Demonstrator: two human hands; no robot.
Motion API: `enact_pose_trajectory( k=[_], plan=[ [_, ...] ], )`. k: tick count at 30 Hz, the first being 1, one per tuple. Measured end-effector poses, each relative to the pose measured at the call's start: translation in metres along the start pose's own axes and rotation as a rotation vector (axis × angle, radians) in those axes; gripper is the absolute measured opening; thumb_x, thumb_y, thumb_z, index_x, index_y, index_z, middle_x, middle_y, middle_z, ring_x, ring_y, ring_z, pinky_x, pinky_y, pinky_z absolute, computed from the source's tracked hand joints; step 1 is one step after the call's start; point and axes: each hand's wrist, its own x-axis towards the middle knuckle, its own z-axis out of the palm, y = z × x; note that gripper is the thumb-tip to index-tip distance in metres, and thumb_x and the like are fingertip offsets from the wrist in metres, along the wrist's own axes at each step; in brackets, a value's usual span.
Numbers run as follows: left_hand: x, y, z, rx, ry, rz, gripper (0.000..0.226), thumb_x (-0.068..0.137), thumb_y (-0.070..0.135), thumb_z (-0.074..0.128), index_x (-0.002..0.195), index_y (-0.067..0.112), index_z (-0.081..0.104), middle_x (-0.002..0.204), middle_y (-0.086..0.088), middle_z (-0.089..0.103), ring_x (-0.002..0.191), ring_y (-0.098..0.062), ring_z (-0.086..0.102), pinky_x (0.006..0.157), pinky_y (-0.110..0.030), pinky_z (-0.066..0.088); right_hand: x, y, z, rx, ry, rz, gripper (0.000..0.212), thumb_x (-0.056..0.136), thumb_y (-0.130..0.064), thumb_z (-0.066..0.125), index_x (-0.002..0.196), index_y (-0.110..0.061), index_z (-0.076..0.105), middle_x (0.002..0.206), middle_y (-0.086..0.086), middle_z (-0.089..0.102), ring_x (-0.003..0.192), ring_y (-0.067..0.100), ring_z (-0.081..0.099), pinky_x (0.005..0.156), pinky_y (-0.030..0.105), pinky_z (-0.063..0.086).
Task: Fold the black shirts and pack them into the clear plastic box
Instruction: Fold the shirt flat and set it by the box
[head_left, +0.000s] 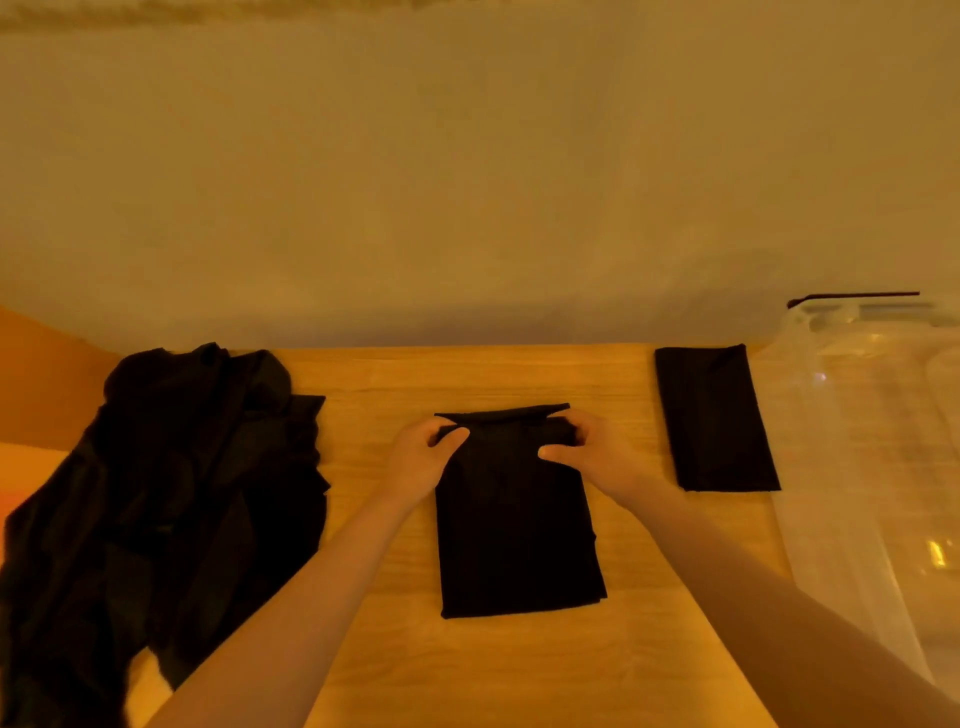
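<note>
A black shirt (519, 530) lies in the middle of the wooden worktop (395, 665), already folded into a long rectangle. Its near edge is straight and stays well inside the front edge of the worktop. Its far end is folded back toward the person.

The left hand (415, 462) pinches the far left corner of this shirt; the thumb lies on top of the cloth and the other fingers curl around the fold. The right hand (597, 452) holds the far right corner in the same way, its grip clamped on the rolled edge with the thumb pointing inward. Both forearms come in from the bottom of the view, one on each side of the shirt.

To the left, a loose pile of black shirts (171, 499) covers the left side of the worktop and hangs over its left edge. A strip of bare wood separates the pile from the shirt in the hands.

To the right, a second folded shirt (717, 421) lies near the back edge, apart from the middle shirt. Just beside it, at the right end of the worktop, stands the clear plastic box (852, 467); no shirt can be seen in it.
</note>
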Motion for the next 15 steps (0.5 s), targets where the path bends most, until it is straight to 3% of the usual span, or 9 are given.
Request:
enact_pose_trajectory(
  k=[4,8,10,12,15],
  plan=[
    [0.005,-0.002,0.002,0.077,0.098,0.118,0.011,0.093,0.021,0.053,0.088,0.019,0.063,0.077,0.008,0.06,0.073,-0.004,0.056,0.062,-0.013,0.041,0.005,0.006,0.001,0.002,0.13,-0.045,0.008,0.09,-0.013,0.059,0.091,-0.021,0.061,0.086,-0.003,0.065,0.084,0.016,0.064,0.065,0.017,0.051],
    [0.011,0.0,0.006,0.232,0.23,0.292,0.013,0.093,0.018,0.054,0.094,0.01,0.065,0.094,0.006,0.054,0.081,0.0,0.047,0.072,-0.006,0.037,0.013,0.004,0.005,-0.254,0.245,-0.186,0.008,0.092,-0.02,0.056,0.1,-0.02,0.059,0.091,-0.014,0.055,0.082,0.0,0.052,0.069,0.008,0.04],
    [0.016,0.0,0.006,0.243,0.232,0.279,0.018,0.094,0.02,0.053,0.097,0.009,0.065,0.094,0.003,0.057,0.084,-0.005,0.049,0.07,-0.008,0.038,0.021,0.003,0.004,-0.26,0.252,-0.154,0.022,0.093,-0.024,0.055,0.109,-0.01,0.061,0.096,-0.008,0.058,0.093,0.007,0.055,0.074,0.015,0.042],
    [0.021,0.002,0.005,0.242,0.246,0.254,0.02,0.095,0.023,0.051,0.095,0.009,0.065,0.084,0.0,0.06,0.076,-0.009,0.051,0.066,-0.018,0.04,0.028,0.0,0.002,-0.303,0.246,-0.129,0.033,0.094,-0.029,0.053,0.117,-0.005,0.058,0.097,-0.002,0.059,0.096,0.015,0.059,0.072,0.021,0.044],
    [0.028,0.004,0.004,0.29,0.266,0.239,0.024,0.095,0.027,0.049,0.098,0.009,0.065,0.082,-0.005,0.063,0.07,-0.012,0.053,0.065,-0.029,0.044,0.038,-0.006,0.0,-0.495,0.249,-0.147,0.039,0.095,-0.032,0.05,0.124,-0.007,0.053,0.083,-0.001,0.06,0.074,0.013,0.058,0.056,0.017,0.039]
  ],
)
